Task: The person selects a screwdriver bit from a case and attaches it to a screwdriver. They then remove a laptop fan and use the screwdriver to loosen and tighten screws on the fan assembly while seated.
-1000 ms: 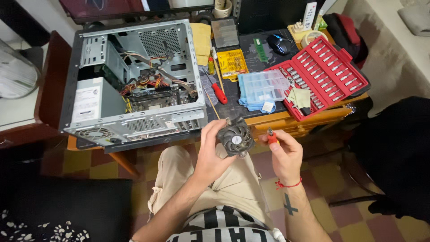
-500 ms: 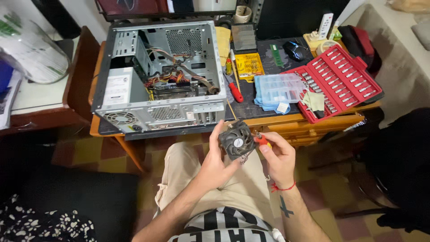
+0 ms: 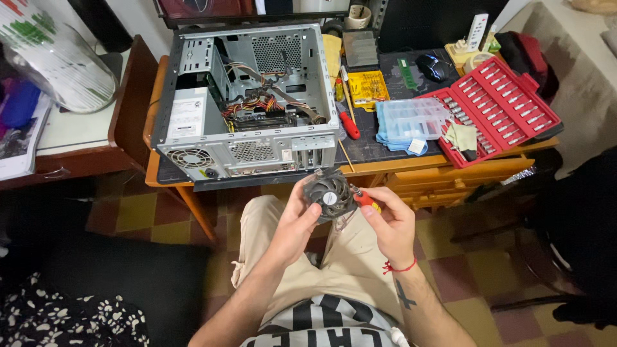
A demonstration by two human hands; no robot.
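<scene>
A round black cooler fan (image 3: 328, 195) sits above my lap, held from the left by my left hand (image 3: 297, 222). My right hand (image 3: 389, 222) grips a small screwdriver with a red and yellow handle (image 3: 364, 198), and its tip rests against the fan's right edge. Just beyond the fan, an open grey computer case (image 3: 247, 103) lies on its side on the wooden desk (image 3: 385, 168), with cables and a board showing inside.
On the desk right of the case lie a red-handled screwdriver (image 3: 349, 124), a yellow parts box (image 3: 366, 87), a clear blue organiser (image 3: 411, 119) and an open red bit set (image 3: 493, 109). A brown side table (image 3: 125, 122) stands left. Checked floor tiles lie below.
The view has shifted, so the case and desk sit further right and lower in frame. Both hands keep the fan and screwdriver together above my lap, with the tip still at the fan.
</scene>
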